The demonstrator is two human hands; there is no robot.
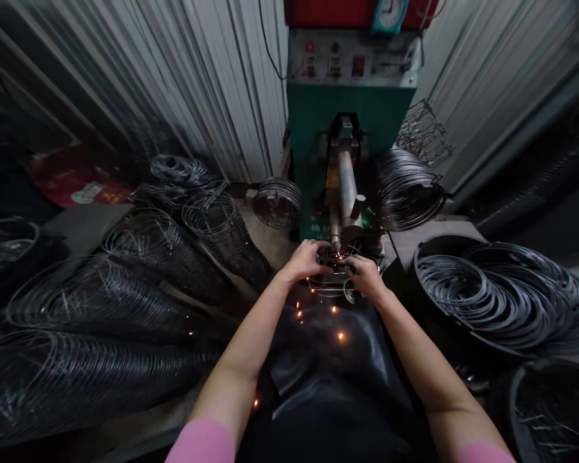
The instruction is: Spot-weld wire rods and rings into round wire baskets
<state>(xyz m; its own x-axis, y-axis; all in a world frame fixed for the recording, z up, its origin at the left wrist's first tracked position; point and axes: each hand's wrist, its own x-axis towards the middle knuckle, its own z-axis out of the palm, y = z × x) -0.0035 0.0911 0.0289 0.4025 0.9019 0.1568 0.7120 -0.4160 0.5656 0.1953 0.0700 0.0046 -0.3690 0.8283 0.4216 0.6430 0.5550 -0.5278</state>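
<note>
Both my hands hold a small round wire frame point(332, 278) under the electrode of a green spot-welding machine point(348, 116). My left hand point(305, 259) grips its left side with fingers curled. My right hand point(364, 275) grips its right side, fingers closed round the wire. Orange sparks point(338, 334) fly from the weld point and fall onto the black apron point(328, 366) on my lap. The machine's metal arm point(346, 186) reaches down to the frame.
Long stacks of finished wire frames point(101, 302) lie to my left. Black tubs of loose wire rings point(496, 299) stand at my right. More rings hang on the machine's sides point(405, 190). Corrugated metal walls point(197, 83) stand behind.
</note>
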